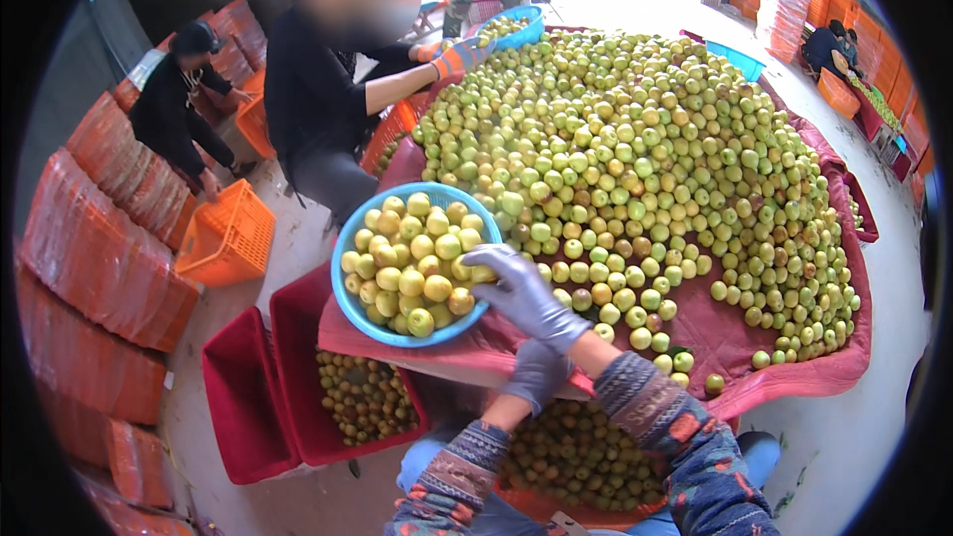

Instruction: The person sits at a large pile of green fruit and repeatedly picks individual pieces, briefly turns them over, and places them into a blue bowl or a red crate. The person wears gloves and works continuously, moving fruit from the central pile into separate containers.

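My right hand [536,300], in a grey glove, reaches across to the right rim of a round blue basket [346,310]. Its fingers close around a small round yellow-green fruit [483,273] that looks like a jujube. Similar fruits [409,250] fill the basket, which rests on the left corner of a red cloth-covered table [710,337]. Below my right wrist is my left hand [537,373], also gloved in grey, close to the table's near edge. Its fingers are mostly hidden. A large heap of the same fruits [635,139] spreads over the cloth.
Red crates [248,407] stand below left, one holding browner fruits [365,399]. More browner fruits [586,457] lie in a container between my knees. A co-worker [323,99] at the far left handles another blue basket [516,28]. Another person bends over an orange crate [228,233].
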A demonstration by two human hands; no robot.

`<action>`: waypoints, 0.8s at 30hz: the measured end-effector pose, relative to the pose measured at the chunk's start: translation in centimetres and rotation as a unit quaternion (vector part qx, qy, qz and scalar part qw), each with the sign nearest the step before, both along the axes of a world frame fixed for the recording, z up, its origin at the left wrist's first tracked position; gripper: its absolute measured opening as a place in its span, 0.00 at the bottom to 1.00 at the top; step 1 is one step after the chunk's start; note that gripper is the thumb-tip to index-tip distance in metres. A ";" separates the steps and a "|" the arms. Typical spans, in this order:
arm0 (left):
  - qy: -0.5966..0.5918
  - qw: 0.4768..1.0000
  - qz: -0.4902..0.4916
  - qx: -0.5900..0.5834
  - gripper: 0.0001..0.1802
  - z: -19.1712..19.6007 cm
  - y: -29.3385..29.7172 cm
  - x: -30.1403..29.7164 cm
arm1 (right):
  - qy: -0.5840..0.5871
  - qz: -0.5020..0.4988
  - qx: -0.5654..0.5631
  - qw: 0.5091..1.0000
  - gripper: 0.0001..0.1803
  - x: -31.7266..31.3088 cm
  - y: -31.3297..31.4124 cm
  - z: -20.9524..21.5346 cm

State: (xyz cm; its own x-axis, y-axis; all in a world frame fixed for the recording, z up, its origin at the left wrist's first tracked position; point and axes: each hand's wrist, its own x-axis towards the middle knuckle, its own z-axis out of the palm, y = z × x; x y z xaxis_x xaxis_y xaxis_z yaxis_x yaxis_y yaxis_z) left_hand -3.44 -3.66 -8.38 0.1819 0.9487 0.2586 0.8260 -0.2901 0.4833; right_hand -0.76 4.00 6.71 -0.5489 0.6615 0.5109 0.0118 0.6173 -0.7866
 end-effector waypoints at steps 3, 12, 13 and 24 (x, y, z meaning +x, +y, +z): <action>-0.021 0.998 0.041 0.044 0.23 -3.8 0.7 -0.7 | -0.191 -0.046 0.197 0.961 0.24 -3.6 0.1 0.3; 0.040 0.990 0.127 -0.047 0.46 9.1 1.0 -0.7 | -0.255 -0.266 0.168 0.915 0.34 8.1 3.1 -4.1; 0.050 0.985 0.153 -0.056 0.47 9.2 1.6 -0.4 | -0.304 -0.311 0.176 0.883 0.33 11.3 4.3 -5.4; -0.085 0.990 0.063 -0.092 0.40 7.1 5.5 0.7 | -0.074 -0.170 -0.253 0.950 0.13 25.4 0.7 -5.1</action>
